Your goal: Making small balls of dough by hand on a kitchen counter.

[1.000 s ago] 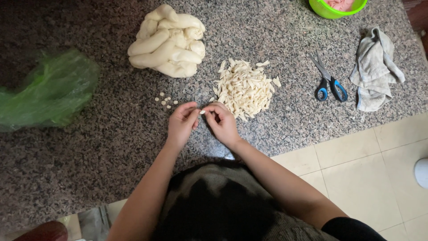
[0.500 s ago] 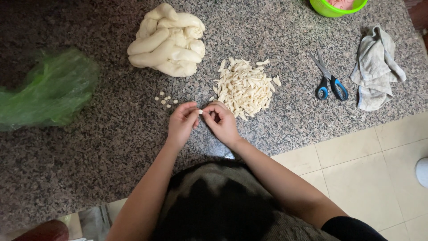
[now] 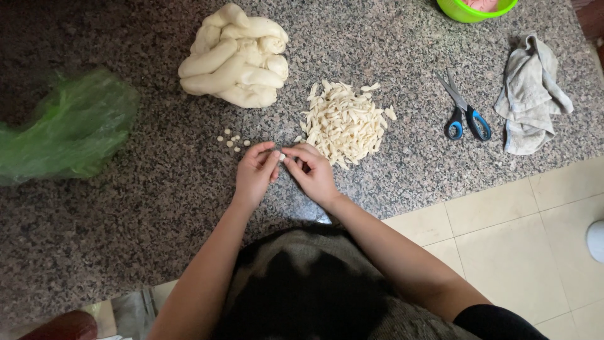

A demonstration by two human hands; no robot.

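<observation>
Head view | left hand (image 3: 255, 173) and right hand (image 3: 313, 172) fingertips pinch small dough piece (image 3: 282, 157) | beside pile of shaped dough pieces (image 3: 345, 123) | granite counter (image 3: 157, 201)

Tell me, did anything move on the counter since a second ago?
Hardly anything. The left hand and right hand stay together at the counter's edge, fingers pinching a tiny bit of dough, with only slight finger movement. Nothing was picked up or let go. The big dough lump, the pile of shaped pieces, the small bits, scissors, cloth and green bag have not moved.
</observation>
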